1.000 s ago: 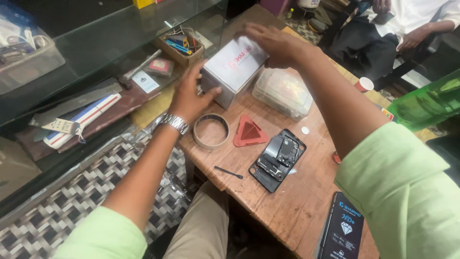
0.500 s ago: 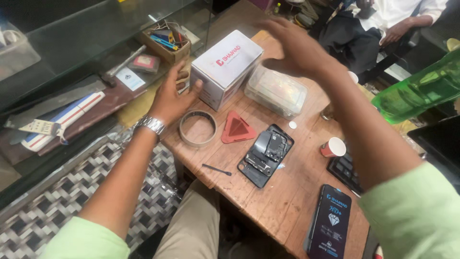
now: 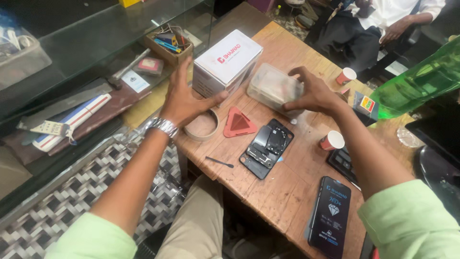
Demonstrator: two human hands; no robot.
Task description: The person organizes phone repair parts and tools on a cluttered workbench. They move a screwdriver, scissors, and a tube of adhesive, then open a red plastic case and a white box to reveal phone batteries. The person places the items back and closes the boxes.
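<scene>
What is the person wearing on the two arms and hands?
Both arms are bare up to short light green sleeves. The left hand has a silver metal wristwatch at the wrist. The right hand shows no ring, watch or glove.

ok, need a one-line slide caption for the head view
Left hand against a white box, right hand gripping a clear plastic container, opened phone on the wooden table.

White rectangular carton (image 3: 227, 64) with red print stands at far bench edge. Clear lidded plastic box (image 3: 274, 88) just beside it, to its right. Small multicoloured packet (image 3: 365, 104) far right. Black phone (image 3: 330, 217), screen lit blue-white, at near edge.
</scene>
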